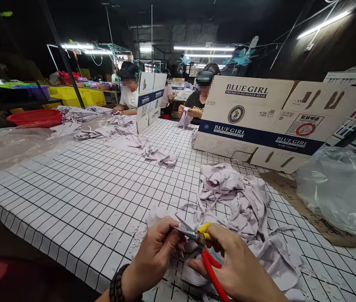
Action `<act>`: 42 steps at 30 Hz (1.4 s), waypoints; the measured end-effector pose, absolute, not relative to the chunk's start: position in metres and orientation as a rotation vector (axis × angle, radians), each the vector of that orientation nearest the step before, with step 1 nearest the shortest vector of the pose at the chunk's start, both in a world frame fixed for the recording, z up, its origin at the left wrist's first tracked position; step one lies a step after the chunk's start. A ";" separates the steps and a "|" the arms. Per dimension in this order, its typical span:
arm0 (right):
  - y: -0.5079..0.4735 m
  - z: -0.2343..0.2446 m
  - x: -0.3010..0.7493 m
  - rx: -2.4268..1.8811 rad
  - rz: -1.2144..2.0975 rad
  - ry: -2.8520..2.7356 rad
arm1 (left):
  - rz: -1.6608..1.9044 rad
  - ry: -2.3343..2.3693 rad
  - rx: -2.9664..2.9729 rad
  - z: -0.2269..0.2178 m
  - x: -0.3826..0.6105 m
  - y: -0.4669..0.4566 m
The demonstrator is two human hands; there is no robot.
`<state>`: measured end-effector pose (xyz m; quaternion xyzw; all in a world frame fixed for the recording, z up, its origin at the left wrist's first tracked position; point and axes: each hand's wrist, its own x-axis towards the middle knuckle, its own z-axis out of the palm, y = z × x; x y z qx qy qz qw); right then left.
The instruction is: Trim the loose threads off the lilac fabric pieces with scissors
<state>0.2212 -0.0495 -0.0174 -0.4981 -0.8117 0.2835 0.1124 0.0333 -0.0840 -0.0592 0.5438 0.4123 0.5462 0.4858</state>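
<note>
In my right hand (231, 256) is a pair of scissors (193, 235) with one red and one yellow handle, its blades parted and pointing left. My left hand (154, 256), with a dark beaded bracelet at the wrist, is closed in a pinch right at the blade tips. Pale lilac fabric lies beneath and behind both hands and seems to be between the left fingers, though they hide most of it. A heap of the same lilac fabric pieces (234, 193) lies just beyond my right hand. Small fabric snippets (138, 235) are scattered left of the blades.
A checked cloth (80, 188) covers the table. A printed cardboard sheet (253, 117) stands upright beyond the heap. Clear plastic bags (344, 188) lie at the right over brown card. Two co-workers handle fabric across the table; a red basket (36, 118) sits far left.
</note>
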 end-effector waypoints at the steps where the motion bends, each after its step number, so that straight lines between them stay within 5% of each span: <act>1: -0.050 -0.017 0.221 -1.452 0.812 -2.385 | 1.326 1.007 1.332 -0.059 0.033 -0.084; 42: -0.049 -0.038 0.223 -1.219 0.419 -2.351 | 1.181 0.937 1.242 -0.060 0.025 -0.085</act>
